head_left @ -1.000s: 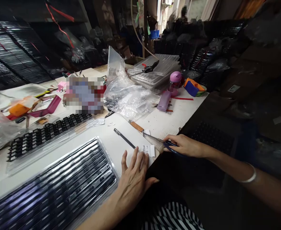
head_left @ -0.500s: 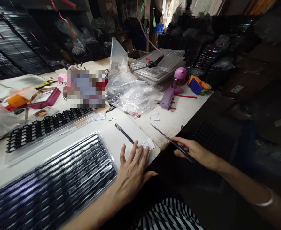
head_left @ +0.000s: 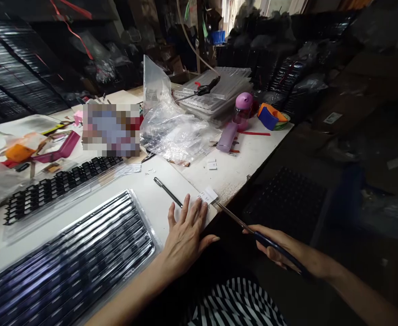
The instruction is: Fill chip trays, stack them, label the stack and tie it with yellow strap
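Note:
My left hand (head_left: 185, 231) lies on the white table with its fingers spread, the fingertips on the lower edge of a small white paper (head_left: 208, 195) with handwriting. My right hand (head_left: 280, 249) is closed round the dark blue handles of long scissors (head_left: 232, 215). The scissors' tip is at the right side of the paper, near the table's edge. A dark pen (head_left: 167, 192) lies just beyond my left fingers. Another small white slip (head_left: 212, 164) is farther back on the table.
A clear tray of black parts (head_left: 83, 253) fills the lower left, with a second black tray (head_left: 63, 181) behind it. Crumpled plastic bags (head_left: 178, 136), a lilac bottle (head_left: 227, 137) and stacked clear trays (head_left: 215, 95) stand farther back.
My right hand has moved down and to the right, bringing the scissors' tip close to the paper. The whole view has shifted slightly. My left hand remains by the paper.

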The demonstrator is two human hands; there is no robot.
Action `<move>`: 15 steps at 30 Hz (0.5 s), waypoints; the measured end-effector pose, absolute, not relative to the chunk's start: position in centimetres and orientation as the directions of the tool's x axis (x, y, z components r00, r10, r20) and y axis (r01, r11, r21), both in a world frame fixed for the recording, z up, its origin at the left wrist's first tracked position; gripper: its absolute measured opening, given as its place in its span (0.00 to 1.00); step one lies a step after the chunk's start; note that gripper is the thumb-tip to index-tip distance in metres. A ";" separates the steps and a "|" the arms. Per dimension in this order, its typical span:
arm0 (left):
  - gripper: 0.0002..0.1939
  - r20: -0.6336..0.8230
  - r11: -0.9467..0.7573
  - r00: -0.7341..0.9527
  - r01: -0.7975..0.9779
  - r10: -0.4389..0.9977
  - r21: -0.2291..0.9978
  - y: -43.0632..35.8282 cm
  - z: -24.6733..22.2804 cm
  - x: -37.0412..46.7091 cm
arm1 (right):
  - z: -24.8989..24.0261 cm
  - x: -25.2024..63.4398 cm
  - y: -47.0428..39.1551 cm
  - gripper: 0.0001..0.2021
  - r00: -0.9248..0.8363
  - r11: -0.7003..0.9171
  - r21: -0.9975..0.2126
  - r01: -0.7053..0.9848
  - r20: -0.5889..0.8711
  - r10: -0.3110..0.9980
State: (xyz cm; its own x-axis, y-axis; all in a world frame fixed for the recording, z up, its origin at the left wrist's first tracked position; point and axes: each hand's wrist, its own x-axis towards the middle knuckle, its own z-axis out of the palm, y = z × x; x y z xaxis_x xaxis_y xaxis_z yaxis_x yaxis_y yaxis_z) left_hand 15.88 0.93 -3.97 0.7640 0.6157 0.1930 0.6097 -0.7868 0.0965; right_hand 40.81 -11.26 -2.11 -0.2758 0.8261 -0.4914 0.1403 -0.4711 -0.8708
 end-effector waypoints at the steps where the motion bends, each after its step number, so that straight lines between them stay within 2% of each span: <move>1: 0.34 0.198 -0.785 0.762 0.612 0.617 0.090 0.9 -4.0 16.0 | -2.1 40.6 -11.1 0.33 -0.276 -0.476 -0.866 0.151 -0.500 0.821; 10: 0.34 0.191 -0.788 0.767 0.611 0.612 0.073 1.1 -3.8 16.1 | -3.0 39.1 -8.7 0.31 -0.334 -0.387 -0.917 0.102 -0.398 0.854; 15: 0.33 0.197 -0.789 0.767 0.610 0.611 0.074 1.3 -3.8 16.0 | -3.4 39.0 -8.0 0.31 -0.318 -0.380 -0.916 0.132 -0.402 0.859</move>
State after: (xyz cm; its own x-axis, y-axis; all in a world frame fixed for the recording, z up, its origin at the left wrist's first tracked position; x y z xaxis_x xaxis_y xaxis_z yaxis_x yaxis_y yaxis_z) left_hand 16.01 1.27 -3.75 0.7668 0.6108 0.1972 0.6097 -0.7892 0.0736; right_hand 39.04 -8.03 -3.37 -0.3178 0.8587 -0.4020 0.1323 -0.3797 -0.9156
